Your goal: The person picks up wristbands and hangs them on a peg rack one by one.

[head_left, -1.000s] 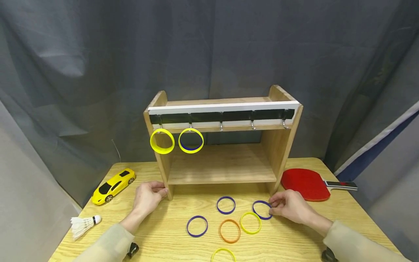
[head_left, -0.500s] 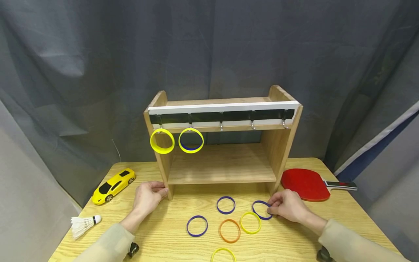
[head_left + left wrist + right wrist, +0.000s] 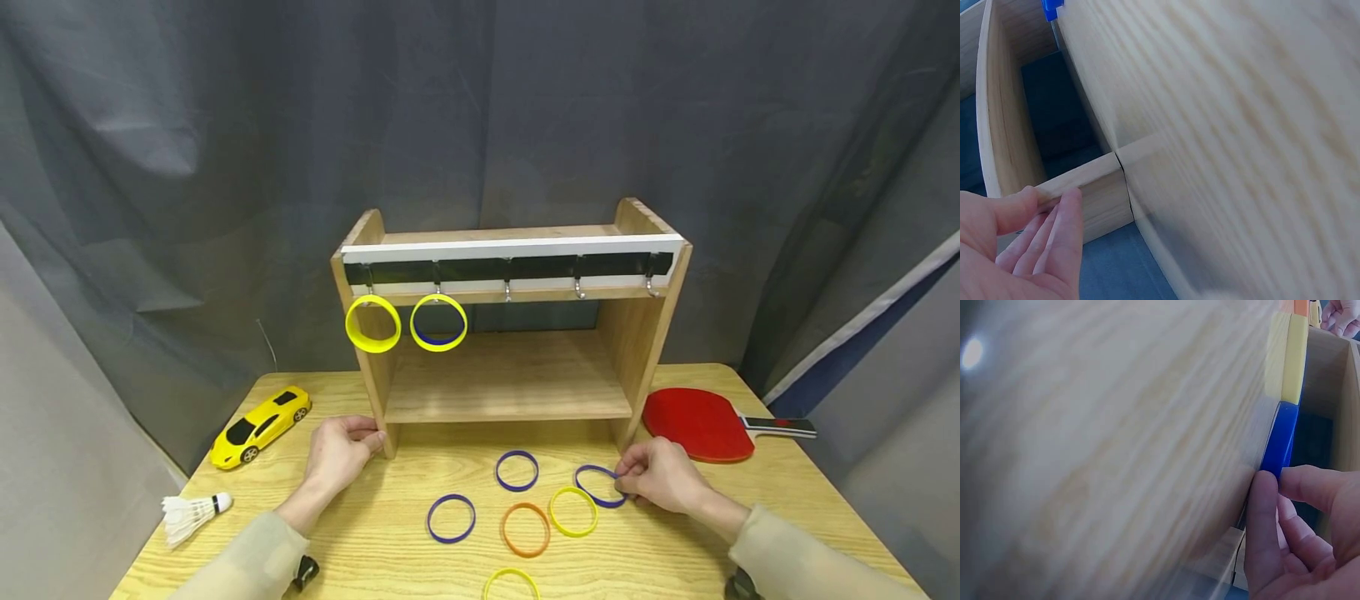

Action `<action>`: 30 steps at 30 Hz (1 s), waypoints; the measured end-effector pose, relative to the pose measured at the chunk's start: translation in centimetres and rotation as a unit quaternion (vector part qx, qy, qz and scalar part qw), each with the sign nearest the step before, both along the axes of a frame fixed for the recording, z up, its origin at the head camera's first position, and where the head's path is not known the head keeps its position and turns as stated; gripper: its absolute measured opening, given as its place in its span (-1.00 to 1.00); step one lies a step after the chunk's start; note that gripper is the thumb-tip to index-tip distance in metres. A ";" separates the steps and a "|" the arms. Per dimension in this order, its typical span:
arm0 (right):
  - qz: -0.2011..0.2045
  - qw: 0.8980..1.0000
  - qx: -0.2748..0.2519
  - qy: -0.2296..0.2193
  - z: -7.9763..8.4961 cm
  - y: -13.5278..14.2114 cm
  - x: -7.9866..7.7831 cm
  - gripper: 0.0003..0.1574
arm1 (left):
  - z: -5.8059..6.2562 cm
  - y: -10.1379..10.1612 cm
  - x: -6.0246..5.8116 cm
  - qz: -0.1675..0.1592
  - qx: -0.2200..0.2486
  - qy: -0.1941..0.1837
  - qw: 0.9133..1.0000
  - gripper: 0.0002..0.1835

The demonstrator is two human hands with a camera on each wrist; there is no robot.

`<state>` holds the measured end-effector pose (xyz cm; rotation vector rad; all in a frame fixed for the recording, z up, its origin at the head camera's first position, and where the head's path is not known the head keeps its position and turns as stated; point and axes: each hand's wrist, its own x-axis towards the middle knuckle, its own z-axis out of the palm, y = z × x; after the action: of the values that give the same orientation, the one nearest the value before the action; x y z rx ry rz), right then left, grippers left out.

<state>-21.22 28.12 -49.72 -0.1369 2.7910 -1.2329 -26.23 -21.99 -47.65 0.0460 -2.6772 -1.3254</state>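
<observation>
One blue ring (image 3: 1282, 439) is pinched between the thumb and fingertips of the right hand (image 3: 663, 477), down by the table (image 3: 397, 562) in front of the shelf's right leg; whether the ring is lifted at all, I cannot tell. The left hand (image 3: 337, 454) grips the bottom of the left leg (image 3: 1107, 194) of the wooden shelf (image 3: 510, 375), thumb on one side and fingers on the other.

Just left of the pinched ring lies a yellow ring (image 3: 574, 533), their edges close together or touching. Beside that, further left, is an orange ring (image 3: 527, 554). A second blue ring (image 3: 517, 488) lies behind the orange one, and a third blue ring (image 3: 451, 541) lies to its left. Nearest the viewer, a second yellow ring (image 3: 512, 571) is cut off by the bottom of the head view.

Five hooks line the shelf's black strip (image 3: 472, 268). Yellow banding (image 3: 372, 345) hangs from the leftmost; from the next hangs a yellow band (image 3: 439, 348) with a blue band (image 3: 439, 341) showing inside it.

At the table's left are a yellow toy car (image 3: 261, 427) and — nearer the viewer — a shuttlecock (image 3: 191, 518). A red paddle (image 3: 697, 423) lies right of the shelf. Grey curtain (image 3: 480, 108) hangs behind.
</observation>
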 end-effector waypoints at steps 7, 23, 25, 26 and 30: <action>-0.025 1.000 -0.016 -0.011 0.0 0.0 0.2 -0.89 | 0.0 0.0 0.1 0.000 -0.004 -0.001 1.000 -0.76; -0.010 0.995 -0.096 -0.011 3.0 -0.1 1.0 -0.85 | 0.1 0.0 0.1 0.003 -0.012 -0.001 1.000 -0.77; -0.001 0.994 -0.105 -0.008 3.3 -0.4 1.2 -0.84 | 0.1 0.0 0.1 0.004 -0.012 -0.001 1.000 -0.77; 0.003 0.994 -0.108 -0.006 3.5 -0.5 1.2 -0.83 | 0.1 0.0 0.1 0.004 -0.011 -0.001 1.000 -0.77; 0.021 0.994 -0.107 0.011 4.3 -1.1 1.6 -0.81 | 0.1 0.0 0.1 0.003 -0.008 -0.002 1.000 -0.77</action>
<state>-19.62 26.98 -45.44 -0.2235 2.6517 -1.5255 -26.15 -21.99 -47.53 0.0553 -2.6894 -1.3040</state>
